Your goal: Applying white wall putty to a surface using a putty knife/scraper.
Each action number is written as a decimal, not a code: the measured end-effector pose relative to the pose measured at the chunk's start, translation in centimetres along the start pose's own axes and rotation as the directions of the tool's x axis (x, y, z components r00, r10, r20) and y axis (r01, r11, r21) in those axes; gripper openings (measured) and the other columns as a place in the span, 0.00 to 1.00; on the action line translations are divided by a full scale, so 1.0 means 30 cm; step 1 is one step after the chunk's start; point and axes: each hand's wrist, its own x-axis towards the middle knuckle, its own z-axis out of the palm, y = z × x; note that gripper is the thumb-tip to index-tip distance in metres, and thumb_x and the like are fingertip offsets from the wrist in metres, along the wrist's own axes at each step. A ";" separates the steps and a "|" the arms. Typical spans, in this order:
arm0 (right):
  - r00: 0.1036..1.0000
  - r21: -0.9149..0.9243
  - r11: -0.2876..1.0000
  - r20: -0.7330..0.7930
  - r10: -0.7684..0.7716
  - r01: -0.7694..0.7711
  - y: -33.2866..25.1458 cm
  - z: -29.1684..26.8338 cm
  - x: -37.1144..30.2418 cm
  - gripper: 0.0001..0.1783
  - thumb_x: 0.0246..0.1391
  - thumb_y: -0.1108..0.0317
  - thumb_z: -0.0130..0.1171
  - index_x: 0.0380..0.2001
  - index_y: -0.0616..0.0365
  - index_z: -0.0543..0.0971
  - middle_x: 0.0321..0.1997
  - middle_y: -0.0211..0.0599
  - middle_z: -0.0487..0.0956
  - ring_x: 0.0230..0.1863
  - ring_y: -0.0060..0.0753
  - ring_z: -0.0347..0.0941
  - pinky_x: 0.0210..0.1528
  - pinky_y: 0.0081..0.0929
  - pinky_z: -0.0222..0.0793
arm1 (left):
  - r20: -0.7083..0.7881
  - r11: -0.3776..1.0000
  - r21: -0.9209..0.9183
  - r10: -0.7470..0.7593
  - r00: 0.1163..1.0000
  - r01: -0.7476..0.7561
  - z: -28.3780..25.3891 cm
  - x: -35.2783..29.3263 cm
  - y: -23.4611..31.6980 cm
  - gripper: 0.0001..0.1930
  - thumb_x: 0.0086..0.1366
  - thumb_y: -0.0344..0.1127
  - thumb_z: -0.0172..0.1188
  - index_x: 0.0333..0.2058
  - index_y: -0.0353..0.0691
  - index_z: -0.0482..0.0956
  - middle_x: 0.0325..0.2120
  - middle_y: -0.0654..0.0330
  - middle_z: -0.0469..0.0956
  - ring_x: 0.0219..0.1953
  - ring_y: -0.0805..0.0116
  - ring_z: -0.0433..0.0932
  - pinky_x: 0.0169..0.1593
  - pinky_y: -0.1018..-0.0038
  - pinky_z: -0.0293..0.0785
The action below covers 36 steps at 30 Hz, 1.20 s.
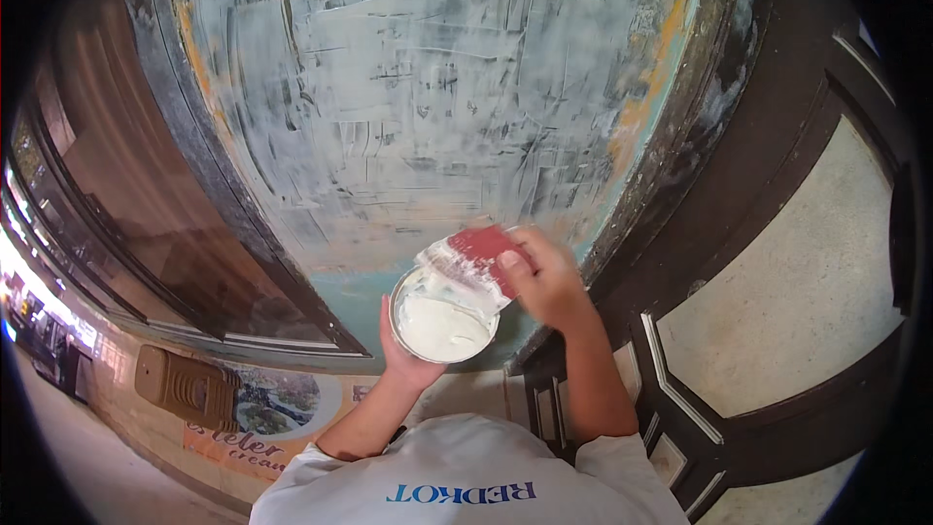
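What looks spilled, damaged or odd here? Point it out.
The wall looks rough and patchy: uneven pale streaks leave dark marks showing, with orange along both side edges. The dark trim to its right bears pale smudges, which look out of place too. No spill shows around the tub.

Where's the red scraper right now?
In the head view, the red scraper is just below the middle, in the right hand, over the upper right of the round tub that the left hand holds.
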 end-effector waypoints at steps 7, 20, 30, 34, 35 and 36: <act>0.960 -0.271 0.955 0.278 -0.045 0.123 0.010 0.037 -0.007 0.13 0.61 0.64 0.58 0.43 0.62 0.78 0.36 0.54 0.80 0.37 0.60 0.77 0.39 0.44 0.73 | 0.019 0.998 -0.061 -0.003 1.000 0.004 0.006 0.028 -0.103 0.35 0.70 0.67 0.40 0.66 0.52 0.67 0.65 0.59 0.70 0.65 0.52 0.68 0.68 0.49 0.61; 0.955 0.283 0.913 0.141 0.262 -0.293 0.119 -0.069 -0.044 0.18 0.65 0.63 0.59 0.54 0.60 0.76 0.39 0.34 0.83 0.32 0.20 0.75 0.32 0.23 0.72 | 0.007 0.993 -0.055 0.110 0.994 -0.109 0.052 0.054 -0.112 0.40 0.68 0.70 0.40 0.69 0.50 0.63 0.68 0.57 0.65 0.69 0.49 0.63 0.72 0.49 0.55; 0.988 0.494 0.860 -0.024 0.156 -0.124 0.151 -0.017 -0.063 0.18 0.69 0.63 0.53 0.56 0.61 0.69 0.41 0.31 0.80 0.31 0.17 0.73 0.35 0.19 0.71 | 0.057 0.997 -0.031 0.073 0.996 -0.071 0.073 0.080 -0.044 0.41 0.68 0.69 0.42 0.69 0.47 0.62 0.69 0.55 0.63 0.69 0.47 0.63 0.71 0.49 0.56; 0.984 0.495 0.860 -0.045 0.171 -0.127 0.163 -0.016 -0.039 0.18 0.69 0.62 0.53 0.56 0.61 0.69 0.41 0.31 0.80 0.30 0.18 0.73 0.32 0.19 0.70 | 0.118 0.999 -0.008 0.041 0.992 -0.040 0.080 0.082 -0.021 0.42 0.68 0.70 0.41 0.70 0.47 0.61 0.69 0.54 0.63 0.69 0.46 0.62 0.71 0.46 0.55; 0.984 0.493 0.861 -0.055 0.171 -0.122 0.168 -0.021 -0.024 0.18 0.69 0.62 0.53 0.56 0.61 0.69 0.41 0.31 0.80 0.30 0.18 0.73 0.32 0.19 0.70 | 0.123 0.999 -0.003 0.038 0.992 -0.038 0.094 0.082 -0.019 0.42 0.68 0.70 0.41 0.70 0.47 0.61 0.69 0.54 0.63 0.69 0.46 0.62 0.71 0.45 0.55; 0.982 0.478 0.877 -0.137 0.132 -0.051 0.171 -0.028 -0.001 0.18 0.70 0.63 0.52 0.56 0.61 0.69 0.40 0.31 0.80 0.29 0.18 0.73 0.31 0.19 0.69 | 0.129 0.999 0.002 0.035 0.991 -0.036 0.104 0.085 -0.016 0.42 0.68 0.71 0.41 0.70 0.48 0.61 0.69 0.54 0.62 0.69 0.46 0.62 0.71 0.44 0.55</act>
